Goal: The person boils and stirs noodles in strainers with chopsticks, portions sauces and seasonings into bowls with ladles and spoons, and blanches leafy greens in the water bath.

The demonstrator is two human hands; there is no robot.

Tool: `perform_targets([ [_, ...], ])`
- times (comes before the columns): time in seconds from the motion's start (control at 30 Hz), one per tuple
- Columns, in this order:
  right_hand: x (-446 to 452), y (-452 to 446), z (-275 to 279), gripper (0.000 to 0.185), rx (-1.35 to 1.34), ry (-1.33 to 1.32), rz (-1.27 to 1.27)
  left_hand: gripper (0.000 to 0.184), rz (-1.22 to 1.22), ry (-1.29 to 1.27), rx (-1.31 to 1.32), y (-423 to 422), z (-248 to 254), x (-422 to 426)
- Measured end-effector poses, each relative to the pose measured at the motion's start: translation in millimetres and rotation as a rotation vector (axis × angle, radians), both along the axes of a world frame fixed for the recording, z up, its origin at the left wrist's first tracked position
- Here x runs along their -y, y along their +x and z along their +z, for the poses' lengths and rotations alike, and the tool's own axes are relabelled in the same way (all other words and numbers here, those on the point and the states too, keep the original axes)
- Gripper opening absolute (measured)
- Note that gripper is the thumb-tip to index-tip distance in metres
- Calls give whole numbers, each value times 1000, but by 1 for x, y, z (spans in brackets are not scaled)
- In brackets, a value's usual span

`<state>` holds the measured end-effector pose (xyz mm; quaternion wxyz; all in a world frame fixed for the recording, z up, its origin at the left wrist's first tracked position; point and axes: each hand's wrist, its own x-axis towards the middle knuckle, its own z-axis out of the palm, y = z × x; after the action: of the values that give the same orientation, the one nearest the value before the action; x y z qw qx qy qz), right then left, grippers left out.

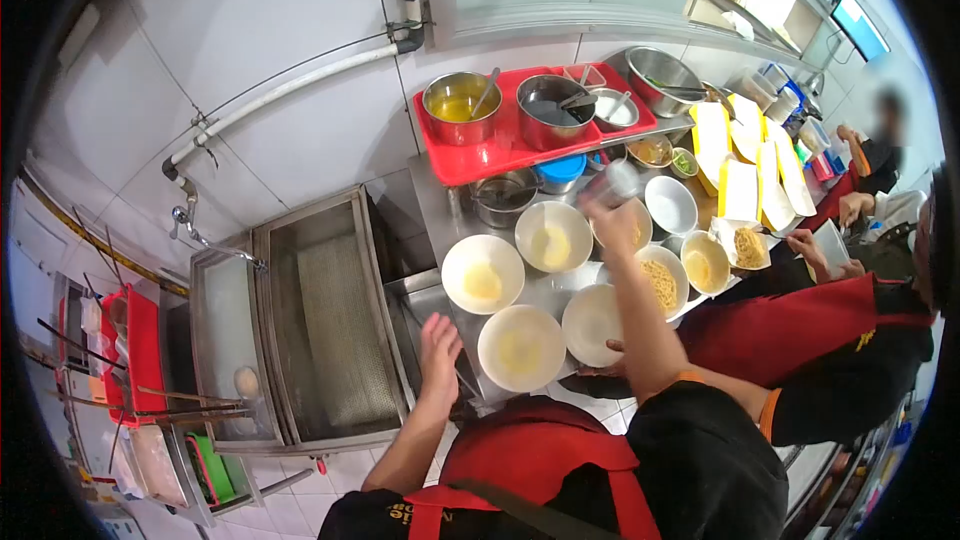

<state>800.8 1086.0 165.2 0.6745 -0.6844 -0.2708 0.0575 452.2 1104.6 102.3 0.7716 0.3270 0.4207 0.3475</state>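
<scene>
My left hand point(438, 352) is held over the counter edge beside the sink. Its fingers are apart and nothing is in it. My right hand point(606, 208), blurred by motion, reaches across the bowls and is closed on a whitish shaker-like container point(623, 180). Below it, one bowl of noodles point(637, 225) is partly hidden by my arm. Pale bowls with a little yellowish content stand nearby: one at the left point(483, 275), one behind point(553, 237), one in front point(521, 348). A co-worker's hand point(612, 352) touches the rim of another bowl point(592, 320) under my forearm.
A red tray point(450, 165) carries a pot of yellow liquid point(462, 108) and a pot of dark liquid point(555, 112). Yellow-and-white boxes point(740, 185) stand at the right. Co-workers in red aprons point(790, 330) crowd that side. A metal sink point(335, 330) lies left.
</scene>
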Motion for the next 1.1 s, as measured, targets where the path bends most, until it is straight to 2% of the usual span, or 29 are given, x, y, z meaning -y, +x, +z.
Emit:
perform_targets([
  [0.03, -5, -14, -39, 51, -114, -89, -4, 56, -9, 35, 3, 2, 1, -9],
  [0.07, -6, -26, -58, 53, -103, -196, 31, 56, -17, 70, 2, -3, 1, -12],
  [0.1, -10, -36, -67, 51, -11, -261, -98, 56, -16, 73, 5, -10, 5, -10],
  [0.17, -20, -52, -57, 43, 169, 34, -200, 56, -29, 80, 21, -16, 15, -15],
  [0.2, -22, -53, -48, 43, 173, 32, -180, 55, -37, 105, 16, -25, 18, -13],
  [0.27, -13, -60, -38, 39, 37, -404, -31, 54, -52, 85, 14, -52, 17, -2],
  [0.3, -21, -66, -30, 39, 48, -392, -20, 53, -63, 98, 47, -55, 19, -8],
  [0.37, -26, -95, -26, 39, 14, 122, -19, 51, -14, 70, 4, -72, 21, -3],
  [0.4, -25, -127, -20, 35, -24, 137, -12, 51, -25, 72, 27, -80, 23, -2],
  [0.43, -33, -129, -54, 44, -103, -188, 114, 51, -39, 81, 55, -84, 25, -4],
  [0.5, -36, -170, -66, 55, 19, -307, 78, 51, -54, 96, 49, -94, 25, 2],
  [0.6, -48, -178, -75, 63, 91, -184, 107, 50, -52, 155, 83, -97, 38, -10],
  [0.63, -48, -173, -87, 63, 140, -397, 69, 49, -68, 136, 76, -106, 37, 0],
  [0.73, -19, -196, -18, 59, 69, -360, 74, 49, -85, 133, 73, -113, 42, -6],
  [0.8, 25, -207, -9, 55, 48, -65, 194, 50, -98, 100, 47, -124, 39, 0],
  [0.83, 41, -214, -17, 55, 46, -69, 182, 49, -100, 104, 59, -126, 38, -2],
  [0.93, 93, -228, -63, 55, 20, -226, 56, 48, -140, 103, 84, -121, 38, -5],
  [1.0, 89, -225, -60, 57, 261, -270, -48, 45, -154, 85, 68, -114, 45, -6],
  [1.03, 93, -223, -57, 57, 282, -253, 19, 45, -141, 90, 76, -108, 49, -10],
  [1.1, 93, -228, -42, 57, 168, -501, -19, 42, -194, 123, 110, -104, 52, -4],
])
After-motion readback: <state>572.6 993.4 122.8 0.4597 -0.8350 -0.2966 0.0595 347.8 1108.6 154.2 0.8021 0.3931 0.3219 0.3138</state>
